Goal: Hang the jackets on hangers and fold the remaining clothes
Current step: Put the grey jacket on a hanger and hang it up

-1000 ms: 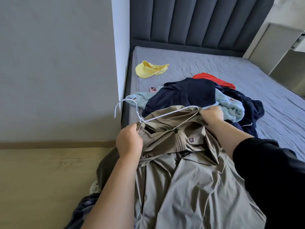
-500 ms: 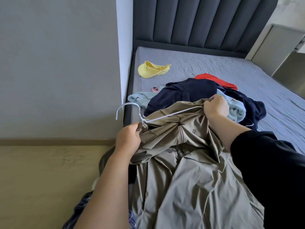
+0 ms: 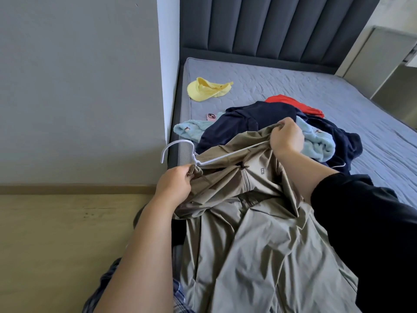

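Fingers [image 3: 186, 175] of the left hand [image 3: 174, 182] are curled tight round a bunched fold of the khaki jacket [image 3: 259, 245] at its collar, directly beneath the neck of the white hanger [image 3: 178, 147]. Below that grip the jacket's body is seen hanging down toward the camera, its front crumpled and a small square logo shown beside the zip. Plaid cloth [image 3: 101, 288] is glimpsed at the bottom edge by the left forearm, next to a pale wooden floor [image 3: 56, 233], and the right forearm is covered by a black sleeve [image 3: 365, 222].

Farther out, the right hand [image 3: 286, 137] is clenched on the jacket's other shoulder, where the fabric is gathered and lifted at the far end of the hanger's arm. That arm is seen as a thin white line running from the hook to the fist, lying on top of the cloth. Whether its tip is inside the shoulder cannot be told. The hook is turned to the left, over the corner of the bed [image 3: 338, 98].

Behind the hands a heap of clothes is piled on the bed: a navy garment [image 3: 248, 123] on top, a light blue fleece [image 3: 318, 143] partly under it and just behind the right hand, and a red garment [image 3: 291, 102] at the back. A pink phone [image 3: 211, 117] is laid just beside the heap's left edge. Well apart, nearer the dark padded headboard [image 3: 270, 26], a yellow cap [image 3: 203, 91] is laid alone. The left of the view is filled by a grey wall [image 3: 79, 86].
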`<state>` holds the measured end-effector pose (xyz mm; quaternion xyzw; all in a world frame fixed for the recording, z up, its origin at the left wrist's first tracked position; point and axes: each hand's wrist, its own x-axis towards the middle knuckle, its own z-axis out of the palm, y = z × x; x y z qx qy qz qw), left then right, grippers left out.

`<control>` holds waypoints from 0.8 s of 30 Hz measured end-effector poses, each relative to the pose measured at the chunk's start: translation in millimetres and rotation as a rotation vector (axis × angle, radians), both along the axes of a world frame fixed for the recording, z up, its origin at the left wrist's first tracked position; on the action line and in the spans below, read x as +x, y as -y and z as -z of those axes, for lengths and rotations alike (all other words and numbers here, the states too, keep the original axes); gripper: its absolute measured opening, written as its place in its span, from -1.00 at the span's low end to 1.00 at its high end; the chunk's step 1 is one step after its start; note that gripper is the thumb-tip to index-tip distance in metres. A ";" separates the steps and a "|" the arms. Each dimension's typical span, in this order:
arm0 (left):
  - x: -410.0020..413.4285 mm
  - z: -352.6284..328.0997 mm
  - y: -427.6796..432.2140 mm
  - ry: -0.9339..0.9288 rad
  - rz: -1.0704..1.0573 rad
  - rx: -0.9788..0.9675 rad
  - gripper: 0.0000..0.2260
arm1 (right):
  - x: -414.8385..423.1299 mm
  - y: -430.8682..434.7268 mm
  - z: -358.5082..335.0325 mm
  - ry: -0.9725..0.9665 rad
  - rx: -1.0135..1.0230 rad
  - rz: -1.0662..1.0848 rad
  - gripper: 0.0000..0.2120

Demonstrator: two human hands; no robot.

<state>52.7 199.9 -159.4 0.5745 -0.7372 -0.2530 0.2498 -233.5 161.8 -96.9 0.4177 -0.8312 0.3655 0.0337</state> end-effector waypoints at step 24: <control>-17.7 -2.2 -2.2 -0.079 0.277 0.213 -0.83 | 71.5 -21.8 -22.2 0.073 -0.066 -0.414 -0.78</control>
